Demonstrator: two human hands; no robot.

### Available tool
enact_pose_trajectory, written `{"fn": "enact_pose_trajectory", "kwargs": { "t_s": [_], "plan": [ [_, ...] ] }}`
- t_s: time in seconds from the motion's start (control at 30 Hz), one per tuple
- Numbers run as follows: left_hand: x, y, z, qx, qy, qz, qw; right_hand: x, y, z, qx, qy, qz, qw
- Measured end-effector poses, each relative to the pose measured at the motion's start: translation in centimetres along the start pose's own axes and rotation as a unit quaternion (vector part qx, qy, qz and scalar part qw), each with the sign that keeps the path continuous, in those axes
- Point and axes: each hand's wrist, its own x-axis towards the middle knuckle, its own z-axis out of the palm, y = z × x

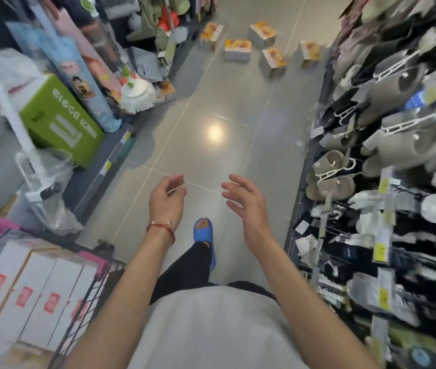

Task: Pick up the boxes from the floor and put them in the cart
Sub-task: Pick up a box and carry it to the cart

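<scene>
Holding nothing in either of the hands, both raised side by side over the grey tiled floor (pixel 211 145) of a shop aisle. Showing the left hand (pixel 167 199) loosely curled, fingertips bent inward toward the thumb, palm turned to the right, a red cord bracelet (pixel 161 228) round the wrist. Spreading the right hand (pixel 243 201) wider, fingers apart and only slightly bent, palm turned left toward the other hand, apart from it and touching nothing. Extending both bare forearms forward from a grey shirt, above a blue slipper (pixel 204 234) on the leading foot. Facing five orange-printed boxes (pixel 237 49) scattered on the floor far down the aisle, well apart from the hands, some lying flat and some tilted. Standing just beside the wire cart (pixel 86 302) at lower left, pink grips on its rim, white boxes (pixel 33 294) with red labels packed inside. Flanked by hanging slippers (pixel 398 123) on the right-side rack and a green carton (pixel 59 121) on the left-side shelf.
</scene>
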Motion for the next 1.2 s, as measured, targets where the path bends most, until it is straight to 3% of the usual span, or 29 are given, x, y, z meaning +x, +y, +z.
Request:
{"fn": "enact_pose_trajectory", "kwargs": {
  "t_s": [0.23,0.53,0.83,1.2],
  "plan": [
    [9.1,4.7,7.3,-0.017,-0.090,-0.021,0.996,9.3,-5.1,-1.9,0.027,0.076,-0.007,0.997],
    [23.6,12.8,14.0,-0.012,-0.150,-0.044,0.988,22.6,-14.1,-0.4,0.052,0.141,-0.005,0.989],
    [36.3,19.6,20.6,-0.008,-0.179,-0.040,0.983,34.9,-21.4,0.3,0.071,0.165,-0.008,0.984],
    [53.8,27.9,31.9,0.022,-0.177,-0.058,0.982,56.3,-31.8,-1.4,0.140,0.170,0.019,0.975]
  ]
}}
